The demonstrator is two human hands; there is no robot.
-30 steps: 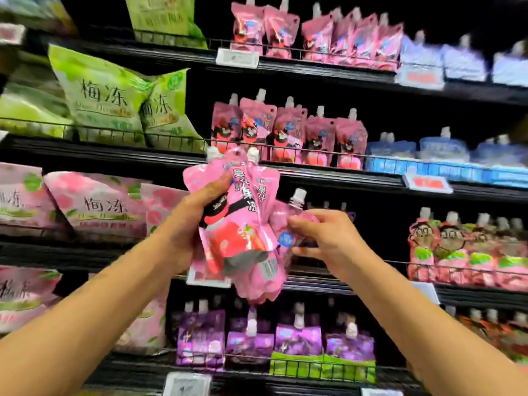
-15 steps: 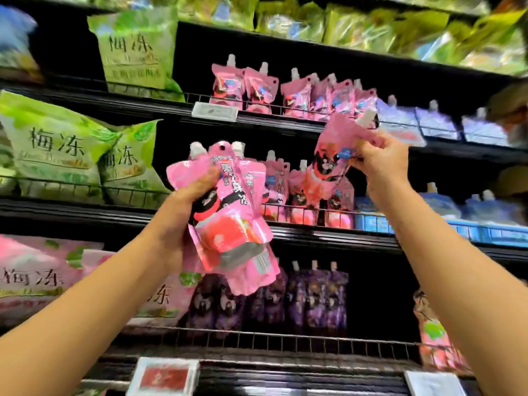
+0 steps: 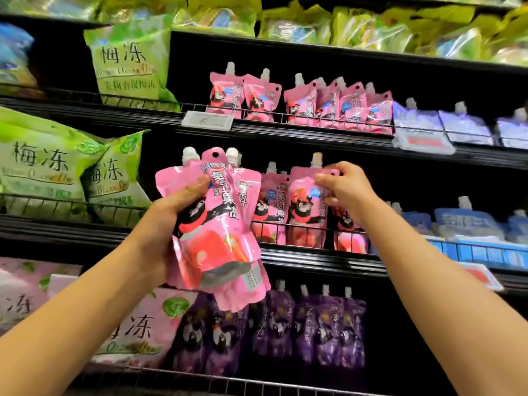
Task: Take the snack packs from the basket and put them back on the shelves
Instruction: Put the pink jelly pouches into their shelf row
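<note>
My left hand (image 3: 168, 224) grips a bundle of pink spouted jelly pouches (image 3: 220, 224) in front of the shelving. My right hand (image 3: 344, 185) pinches the top corner of a single pink pouch (image 3: 304, 201), which stands upright in the pink row on the middle shelf (image 3: 314, 261), behind the wire rail. More pink pouches (image 3: 303, 102) line the shelf above. The basket is out of view.
Green plum-jelly bags (image 3: 54, 167) fill the left side, with pink bags (image 3: 134, 327) below them. Purple pouches (image 3: 285, 330) stand on the lower shelf and blue pouches (image 3: 463, 221) to the right. Price tags (image 3: 207, 120) clip to the shelf edges.
My right hand took one pink pouch from the bundle, lifted it up and right, then brought it down into the middle shelf's pink row. My left hand kept holding the bundle.
</note>
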